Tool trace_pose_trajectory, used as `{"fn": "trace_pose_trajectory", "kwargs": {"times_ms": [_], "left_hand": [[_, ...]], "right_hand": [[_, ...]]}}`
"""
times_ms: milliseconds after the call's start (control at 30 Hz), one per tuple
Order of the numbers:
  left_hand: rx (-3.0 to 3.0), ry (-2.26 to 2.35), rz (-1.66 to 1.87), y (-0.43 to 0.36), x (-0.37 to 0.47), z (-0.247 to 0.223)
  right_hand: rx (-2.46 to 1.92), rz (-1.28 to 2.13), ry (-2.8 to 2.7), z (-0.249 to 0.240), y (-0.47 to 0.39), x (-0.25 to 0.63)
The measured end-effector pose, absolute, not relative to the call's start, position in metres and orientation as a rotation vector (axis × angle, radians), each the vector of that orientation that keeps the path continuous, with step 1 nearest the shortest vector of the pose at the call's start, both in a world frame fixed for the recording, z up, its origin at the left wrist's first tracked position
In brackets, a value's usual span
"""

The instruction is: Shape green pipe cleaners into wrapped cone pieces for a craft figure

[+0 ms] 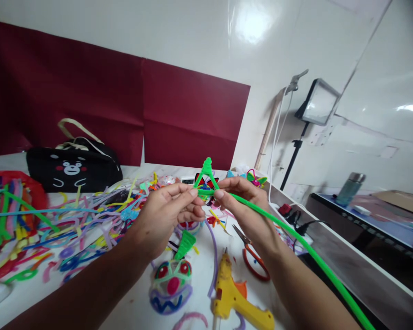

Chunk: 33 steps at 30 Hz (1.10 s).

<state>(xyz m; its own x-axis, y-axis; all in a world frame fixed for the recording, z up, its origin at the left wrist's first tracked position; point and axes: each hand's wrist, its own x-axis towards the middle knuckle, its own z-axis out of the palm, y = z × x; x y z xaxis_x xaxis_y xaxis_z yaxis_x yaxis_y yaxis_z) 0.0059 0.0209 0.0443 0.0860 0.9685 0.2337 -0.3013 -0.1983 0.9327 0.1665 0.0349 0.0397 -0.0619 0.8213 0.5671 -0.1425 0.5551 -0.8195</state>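
Between my two hands, over the middle of the table, is a green pipe cleaner (pixel 258 209) whose end is bent into a triangle with a wound, filled tip. My left hand (pixel 170 206) pinches the triangle's lower left corner. At the lower right corner my right hand (pixel 246 204) pinches it too, and the long loose length runs past my right forearm to the lower right. Below my hands lies a clown face (pixel 172 286) of pipe cleaners with red eyes, a pink nose and a green pointed hat (pixel 185 244).
A yellow glue gun (pixel 229 293) and orange-handled scissors (pixel 253 261) lie below my right hand. Loose coloured pipe cleaners (pixel 86 224) cover the left side, beside a red tray (pixel 41 195) and a black bag (pixel 74 169). A power strip (pixel 304 236) with plugs is at right.
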Motion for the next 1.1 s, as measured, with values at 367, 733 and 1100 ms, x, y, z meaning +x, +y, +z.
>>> {"fn": "trace_pose_trajectory", "kwargs": {"times_ms": [367, 733, 1100], "left_hand": [[1.225, 0.778, 1.427, 0.021, 0.005, 0.044], [1.215, 0.731, 1.376, 0.02, 0.004, 0.044], [1.207, 0.727, 1.375, 0.021, 0.005, 0.044]], "right_hand": [[-0.588, 1.047, -1.457, 0.041, 0.042, 0.177], [-0.484, 1.254, -1.349, 0.044, 0.042, 0.174], [-0.479, 1.151, -1.383, 0.042, 0.045, 0.177]]}}
